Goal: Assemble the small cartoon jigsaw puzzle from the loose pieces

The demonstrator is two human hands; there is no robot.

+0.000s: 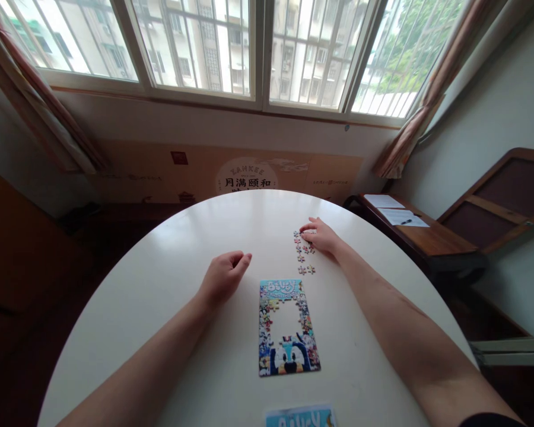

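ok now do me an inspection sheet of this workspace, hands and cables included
Surface: white table with a rounded far edge, some glare from the windows
Job's things: puzzle joined around its edges, gap in the middle; loose pieces beyond it, towards the right; a second Bluey picture cut off at the bottom of the view
Clutter: papers and a pen on the wooden side table
Hands: left hand curled closed; right hand at the loose pieces, grip unclear
Cables: nothing seen
Surroundings: barred windows ahead, curtains at both sides
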